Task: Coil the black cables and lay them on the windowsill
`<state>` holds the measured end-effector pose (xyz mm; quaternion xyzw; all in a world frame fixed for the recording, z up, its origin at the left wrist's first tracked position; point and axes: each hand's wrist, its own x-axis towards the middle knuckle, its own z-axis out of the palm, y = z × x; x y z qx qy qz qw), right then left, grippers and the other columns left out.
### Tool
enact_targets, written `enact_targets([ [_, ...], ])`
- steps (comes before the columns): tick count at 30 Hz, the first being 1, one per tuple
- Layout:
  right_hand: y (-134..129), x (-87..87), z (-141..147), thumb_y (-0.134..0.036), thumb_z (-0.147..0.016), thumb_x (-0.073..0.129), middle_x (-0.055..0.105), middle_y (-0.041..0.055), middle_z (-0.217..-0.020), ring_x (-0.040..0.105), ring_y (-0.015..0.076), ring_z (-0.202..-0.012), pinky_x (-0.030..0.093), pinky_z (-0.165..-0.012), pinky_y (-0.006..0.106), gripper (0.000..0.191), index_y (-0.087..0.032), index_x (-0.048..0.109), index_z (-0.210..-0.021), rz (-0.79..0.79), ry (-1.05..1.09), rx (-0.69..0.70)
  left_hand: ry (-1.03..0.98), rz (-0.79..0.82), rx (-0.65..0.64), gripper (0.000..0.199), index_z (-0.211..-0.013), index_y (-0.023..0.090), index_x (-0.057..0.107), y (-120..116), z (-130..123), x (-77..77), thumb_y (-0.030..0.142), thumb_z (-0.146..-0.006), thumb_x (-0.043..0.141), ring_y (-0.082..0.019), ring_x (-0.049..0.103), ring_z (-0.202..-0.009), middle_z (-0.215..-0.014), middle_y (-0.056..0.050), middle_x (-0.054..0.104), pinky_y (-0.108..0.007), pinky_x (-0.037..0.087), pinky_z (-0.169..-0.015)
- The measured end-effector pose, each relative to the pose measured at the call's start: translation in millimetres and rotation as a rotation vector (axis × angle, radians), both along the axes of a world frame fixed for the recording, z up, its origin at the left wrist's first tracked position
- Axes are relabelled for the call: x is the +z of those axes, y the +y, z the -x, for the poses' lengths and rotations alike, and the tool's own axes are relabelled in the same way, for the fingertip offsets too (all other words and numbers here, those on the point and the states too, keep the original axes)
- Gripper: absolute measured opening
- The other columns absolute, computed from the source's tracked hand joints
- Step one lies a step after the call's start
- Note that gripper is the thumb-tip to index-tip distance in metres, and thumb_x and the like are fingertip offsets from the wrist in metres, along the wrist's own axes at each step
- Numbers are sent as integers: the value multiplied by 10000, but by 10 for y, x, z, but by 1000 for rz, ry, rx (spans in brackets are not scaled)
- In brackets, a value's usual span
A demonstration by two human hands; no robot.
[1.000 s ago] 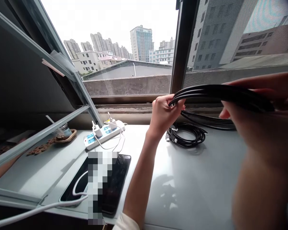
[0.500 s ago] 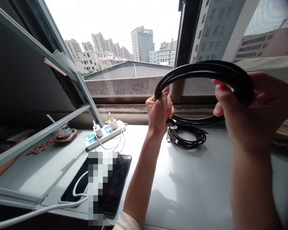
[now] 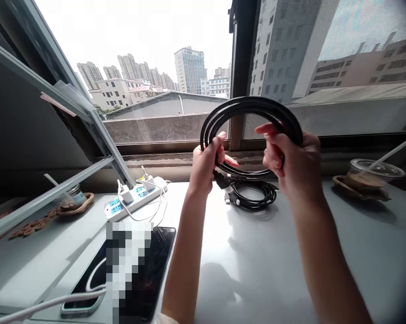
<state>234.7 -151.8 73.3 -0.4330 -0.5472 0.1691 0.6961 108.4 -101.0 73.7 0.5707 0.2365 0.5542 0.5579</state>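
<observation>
Between my two hands a coiled black cable (image 3: pixel 250 102) is held up as a loop of several turns above the table. My left hand (image 3: pixel 206 159) is closed on the left side of the coil, thumb over the strands. A black connector (image 3: pixel 222 180) hangs below that hand. My right hand (image 3: pixel 289 153) grips the right side of the coil, its index finger pointing inward. Behind and below the raised loop, a second black cable coil (image 3: pixel 253 202) lies on the white table (image 3: pixel 250 265), with small plugs at its left side.
A white power strip (image 3: pixel 138 195) with plugged-in chargers stands left by the window. Nearer are phones (image 3: pixel 149 270), partly pixelated, with a white cable. A lidded cup (image 3: pixel 372 173) with a straw rests on a brown tray at right. A metal frame (image 3: pixel 98 130) slants at left.
My right hand has moved left, closer to my left hand, and the coil is now a rounder, narrower loop. The view has shifted right, bringing the cup at right into sight.
</observation>
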Motion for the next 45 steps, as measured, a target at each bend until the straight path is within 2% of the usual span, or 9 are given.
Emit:
enact_targets([
  [3,-14,0,-76,-275,-792,495,319,-69,-406,257,58,-312,204,-350,207,188,-212,671,-815,-29,-94,-109,191,-154,194,291,-534,155,537,38,106,-9,332,-732,657,-107,586,-532,-485,25,529,-224,438,-595],
  [9,-70,7,-55,-213,-747,531,528,-10,-509,516,117,-477,392,-488,237,155,-195,684,-729,-145,-389,-399,313,-360,278,217,-840,180,640,-68,117,27,263,-655,719,-133,616,-773,-829,-34,675,-216,448,-676],
  [13,-127,24,40,-207,-728,568,640,11,-665,585,142,-625,425,-572,240,141,-221,702,-769,-102,-488,-377,401,-495,382,132,-588,167,592,-172,34,33,211,-694,656,-95,531,-573,-622,0,599,-195,369,-523],
  [18,-123,35,43,-257,-739,588,538,-24,-507,490,111,-466,366,-492,231,189,-200,694,-885,-49,-415,-316,276,-376,287,472,-379,164,326,-170,6,10,246,-737,622,-27,223,-347,-370,67,252,-208,165,-377],
  [24,-73,-7,-88,-307,-783,544,665,10,-833,609,138,-741,433,-658,234,217,-195,669,-921,131,-494,-308,-53,-101,304,398,-433,182,350,-124,50,36,211,-715,629,-14,189,-304,-371,87,262,-201,94,-305],
  [29,-101,-46,-53,-322,-826,496,670,21,-729,632,161,-746,433,-631,237,220,-190,663,-882,256,-550,-216,-143,-59,228,479,-436,195,261,-149,100,80,212,-750,623,-9,163,-255,-340,100,214,-208,81,-269],
  [34,-98,-12,16,-276,-830,535,662,6,-692,644,141,-668,478,-643,239,163,-198,644,-923,115,-421,-101,-164,-57,254,482,-446,192,236,-217,83,134,177,-770,594,-1,179,-252,-362,97,232,-203,102,-265],
  [38,-95,24,60,-338,-878,501,664,4,-747,640,126,-625,496,-631,239,184,-234,610,-983,-20,-334,-168,-191,-63,270,465,-450,194,250,-234,53,129,176,-755,600,-4,186,-250,-357,98,246,-209,95,-266],
  [45,-112,15,95,-376,-905,443,657,10,-793,639,119,-669,485,-651,225,251,-220,606,-1014,-29,-380,-156,-249,-117,336,455,-401,189,277,-204,85,116,165,-726,596,-11,197,-238,-306,95,254,-215,92,-268],
])
